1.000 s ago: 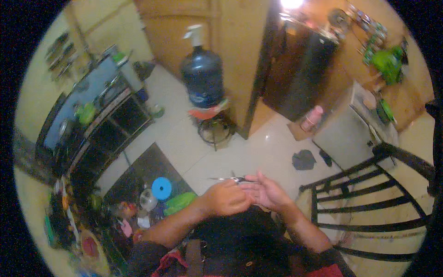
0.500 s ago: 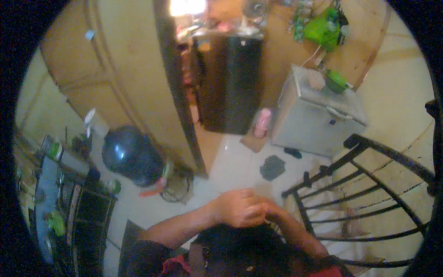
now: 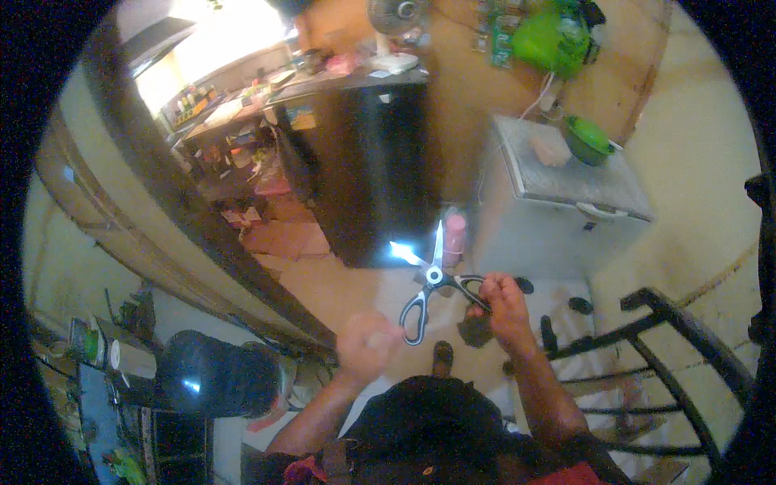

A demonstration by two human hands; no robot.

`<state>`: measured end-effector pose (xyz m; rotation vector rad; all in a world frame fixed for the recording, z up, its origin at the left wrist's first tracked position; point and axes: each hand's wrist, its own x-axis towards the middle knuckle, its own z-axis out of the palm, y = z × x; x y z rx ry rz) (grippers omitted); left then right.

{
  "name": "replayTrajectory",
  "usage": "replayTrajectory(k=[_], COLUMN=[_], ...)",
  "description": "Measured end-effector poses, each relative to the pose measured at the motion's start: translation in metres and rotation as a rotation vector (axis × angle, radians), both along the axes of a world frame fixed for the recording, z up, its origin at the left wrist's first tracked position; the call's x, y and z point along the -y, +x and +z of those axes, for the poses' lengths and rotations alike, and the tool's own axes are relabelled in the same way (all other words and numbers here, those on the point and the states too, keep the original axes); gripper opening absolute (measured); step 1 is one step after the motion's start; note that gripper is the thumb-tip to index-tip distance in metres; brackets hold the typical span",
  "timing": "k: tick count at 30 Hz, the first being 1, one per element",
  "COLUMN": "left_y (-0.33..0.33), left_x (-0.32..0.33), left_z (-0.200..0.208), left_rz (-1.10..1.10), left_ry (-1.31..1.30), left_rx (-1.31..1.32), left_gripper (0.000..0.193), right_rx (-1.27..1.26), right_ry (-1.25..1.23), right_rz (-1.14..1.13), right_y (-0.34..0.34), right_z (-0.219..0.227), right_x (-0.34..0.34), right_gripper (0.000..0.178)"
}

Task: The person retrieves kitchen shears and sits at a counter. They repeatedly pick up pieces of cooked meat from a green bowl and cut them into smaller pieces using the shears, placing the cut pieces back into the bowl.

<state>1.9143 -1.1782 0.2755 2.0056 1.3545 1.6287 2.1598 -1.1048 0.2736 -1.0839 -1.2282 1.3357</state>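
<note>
My right hand [image 3: 501,303] grips one black handle loop of a pair of scissors [image 3: 427,283]. The steel blades are spread apart and point up, one catching a bright glare. My left hand [image 3: 365,343] hovers blurred just left of the lower handle loop, fingers curled, holding nothing I can make out. Both forearms rise from the lower edge over my dark-clothed lap.
A black cabinet [image 3: 380,162] stands ahead with a fan on top. A grey chest [image 3: 566,194] bearing a green bowl [image 3: 588,137] is to the right. A black metal chair frame [image 3: 671,339] is at my right, a large blue water bottle [image 3: 212,376] at lower left.
The view has swung right and up, away from the water bottle toward the cabinet. My hands have parted: the scissors are now raised with blades spread, held in my right hand only.
</note>
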Motion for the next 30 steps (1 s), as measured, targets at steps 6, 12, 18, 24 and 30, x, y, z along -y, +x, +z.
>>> replayTrajectory(k=[6,12,18,24,30], left_y=[-0.003,-0.017,-0.06,-0.114,-0.182], left_x=[-0.122,-0.217,-0.237,-0.329,-0.37], left_z=[-0.019,-0.041,-0.072,-0.077,-0.102], left_rz=[-0.034,0.043,-0.151,-0.437,-0.438], left_ry=[-0.69,-0.754,-0.707,-0.629,-0.621], left_rx=[0.775,0.916,1.28,1.302,1.315], left_gripper=[0.022,0.026,0.017,0.02,0.021], right_rx=[-0.007,0.131,-0.279,-0.417,-0.437], right_ry=[0.069,0.04,-0.266,-0.654,-0.744], right_rz=[0.146,0.451,0.525,0.654,1.011], right_y=[-0.009,-0.047,-0.104,-0.134,-0.211], right_z=[-0.022,-0.075,-0.123,-0.073,-0.078], right_x=[-0.108,-0.207,-0.231,-0.299,-0.362], right_gripper=[0.021,0.023,0.024,0.023,0.048])
